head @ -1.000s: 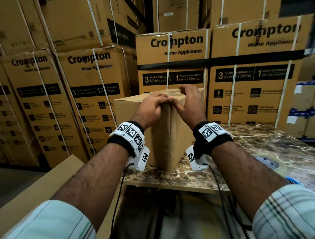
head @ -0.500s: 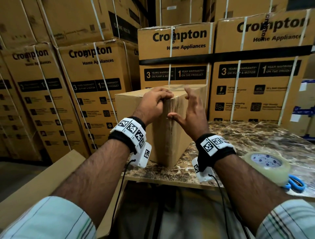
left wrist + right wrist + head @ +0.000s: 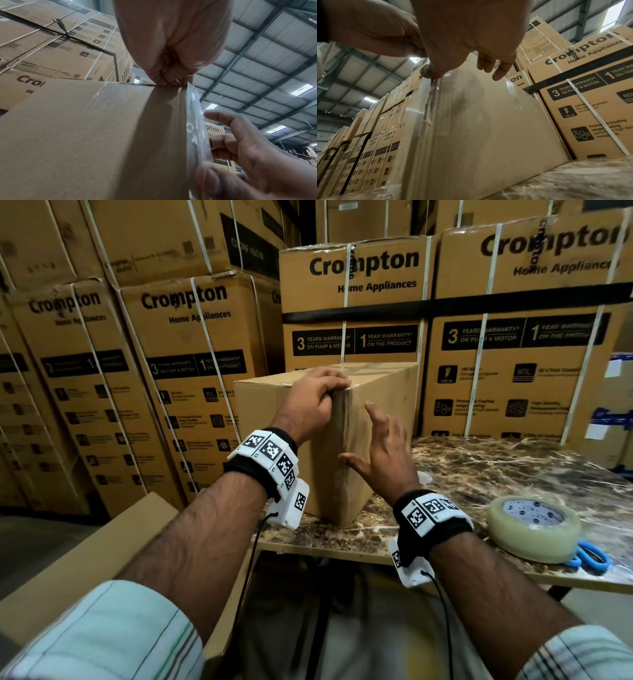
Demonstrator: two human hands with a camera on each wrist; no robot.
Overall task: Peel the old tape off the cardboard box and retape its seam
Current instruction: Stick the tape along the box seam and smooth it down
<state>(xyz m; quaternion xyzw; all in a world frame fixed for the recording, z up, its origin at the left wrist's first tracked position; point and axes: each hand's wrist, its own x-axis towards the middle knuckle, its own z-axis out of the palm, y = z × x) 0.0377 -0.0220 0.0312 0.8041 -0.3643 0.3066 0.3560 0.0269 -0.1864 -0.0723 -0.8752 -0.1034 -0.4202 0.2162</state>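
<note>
Peeling step under way: left hand [image 3: 313, 402] is pinching clear old tape [image 3: 195, 121] at the brown cardboard box [image 3: 376, 405] corner; right hand [image 3: 380, 453], fingers spread open, is bracing. Next: a steady downward strip.

The box [image 3: 380, 419] is made of matt brown corrugated cardboard, with glossy clear plastic tape [image 3: 195, 128] wrinkled along its corner seam. The bench [image 3: 513, 474] is topped with polished, veined brown marble. The tape roll [image 3: 534, 529] is seen as translucent, shiny plastic film; blue plastic handles are shown on the scissors [image 3: 591, 558].
</note>
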